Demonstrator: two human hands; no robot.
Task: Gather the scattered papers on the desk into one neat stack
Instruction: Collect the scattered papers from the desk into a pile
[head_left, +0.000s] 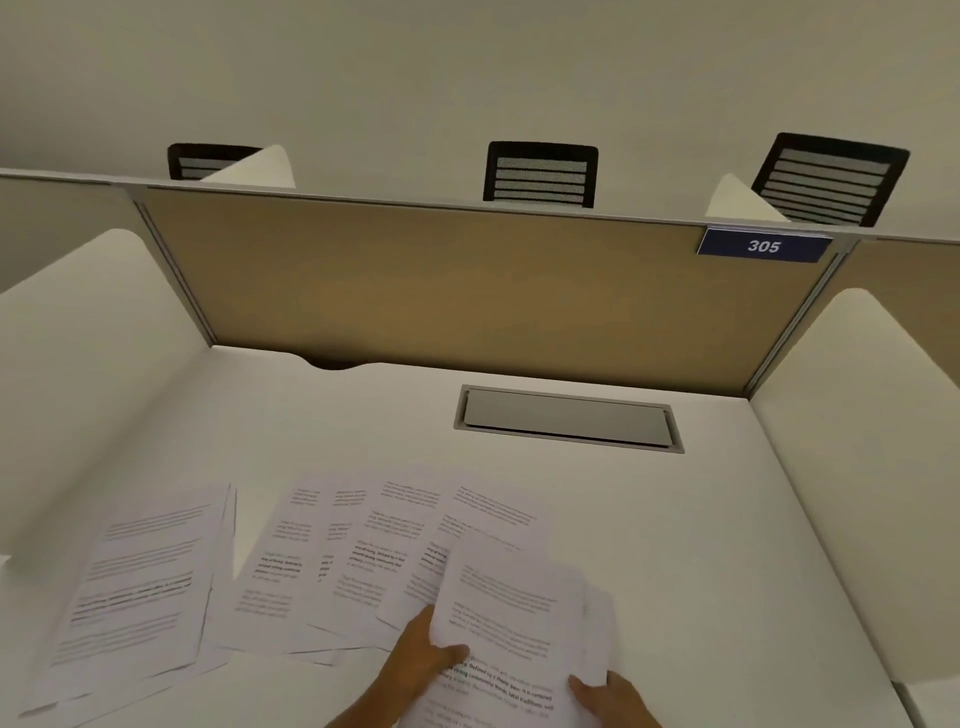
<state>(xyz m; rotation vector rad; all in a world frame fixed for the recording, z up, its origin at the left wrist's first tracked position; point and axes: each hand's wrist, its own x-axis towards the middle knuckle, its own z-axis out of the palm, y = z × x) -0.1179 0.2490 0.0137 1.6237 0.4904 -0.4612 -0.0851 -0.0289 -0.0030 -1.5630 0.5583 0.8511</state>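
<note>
— Papers, where are they?

— Some are in a bunch (511, 618) near the front edge of the desk (675, 545). Two hands hold it. The left hand (421, 662) grips the bunch's left side, with the thumb on top of the page. The right hand (605, 693) pinches its lower right corner. The sheets in the bunch do not line up yet.

— And the others?

— A fan of loose sheets (358, 551) lies flat just left of the bunch, each one partly on top of the next. A small pile (140, 582) lies farther left, near the front left corner, a bit apart from the fan. All have printed words on them.

— What is behind them?

— Bare white desk, then a gray flap (566, 418) set into the top near the back edge. A notch (332, 364) is cut in the back edge, more to the left.

— And the room?

— A tan back panel (467, 286) stands along the back edge. White side walls (78, 364) close in both sides. A blue sign (763, 246) on the panel's top right corner says 305. Three black chairs (540, 174) show over the panel, in front of a plain pale wall (467, 62).
</note>
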